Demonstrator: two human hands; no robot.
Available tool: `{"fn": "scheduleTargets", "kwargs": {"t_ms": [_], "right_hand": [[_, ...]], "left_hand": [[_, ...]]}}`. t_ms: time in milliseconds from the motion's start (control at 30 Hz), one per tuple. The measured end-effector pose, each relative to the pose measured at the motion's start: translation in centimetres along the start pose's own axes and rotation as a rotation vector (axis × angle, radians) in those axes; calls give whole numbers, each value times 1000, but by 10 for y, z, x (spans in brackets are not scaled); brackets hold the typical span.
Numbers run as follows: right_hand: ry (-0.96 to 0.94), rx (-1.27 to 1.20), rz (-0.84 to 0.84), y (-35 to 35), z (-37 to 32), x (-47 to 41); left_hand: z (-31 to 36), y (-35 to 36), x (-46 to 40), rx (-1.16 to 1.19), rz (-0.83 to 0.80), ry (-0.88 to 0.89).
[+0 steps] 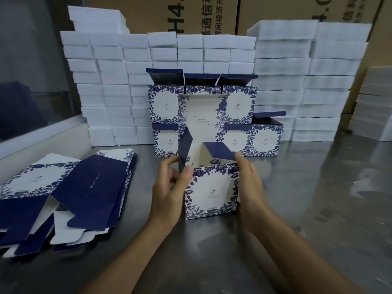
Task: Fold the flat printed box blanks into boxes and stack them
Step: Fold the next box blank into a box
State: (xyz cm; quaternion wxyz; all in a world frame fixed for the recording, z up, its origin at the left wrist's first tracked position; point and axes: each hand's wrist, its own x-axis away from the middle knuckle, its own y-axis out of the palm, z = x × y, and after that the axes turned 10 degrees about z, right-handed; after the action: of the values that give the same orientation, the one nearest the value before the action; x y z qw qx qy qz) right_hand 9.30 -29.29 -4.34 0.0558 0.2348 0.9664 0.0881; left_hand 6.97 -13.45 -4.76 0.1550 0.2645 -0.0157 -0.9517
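Observation:
A blue-and-white floral box [211, 190] stands upright on the steel table in front of me, its top open, lid flap raised behind and two dark blue side flaps sticking up. My left hand [169, 192] grips its left side with the thumb on the front top edge. My right hand [250, 187] holds the right side, fingertips at the right flap. Behind it, folded boxes [164, 103] are stacked two high with open lids. A pile of flat blanks [70, 194] lies at the left.
White foam blocks [110, 85] are stacked in tall rows along the back, more [307, 81] at the right. Brown cartons [212, 13] stand behind them. A glass partition [31, 71] borders the left. Bare steel tabletop [318, 198] extends to the right.

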Motion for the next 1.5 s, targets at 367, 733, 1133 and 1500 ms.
{"fn": "scheduleTargets", "kwargs": {"t_ms": [367, 733, 1133, 1500], "right_hand": [[-260, 67, -111, -4, -18, 14], [-587, 59, -237, -2, -21, 29], [-718, 153, -208, -3, -19, 28], [-578, 112, -64, 0, -14, 20]], "left_hand": [[1, -11, -20, 270, 40, -431], [-14, -30, -38, 155, 230, -390], [-14, -31, -35, -46, 240, -365], [-3, -12, -16, -110, 115, -259]]}}
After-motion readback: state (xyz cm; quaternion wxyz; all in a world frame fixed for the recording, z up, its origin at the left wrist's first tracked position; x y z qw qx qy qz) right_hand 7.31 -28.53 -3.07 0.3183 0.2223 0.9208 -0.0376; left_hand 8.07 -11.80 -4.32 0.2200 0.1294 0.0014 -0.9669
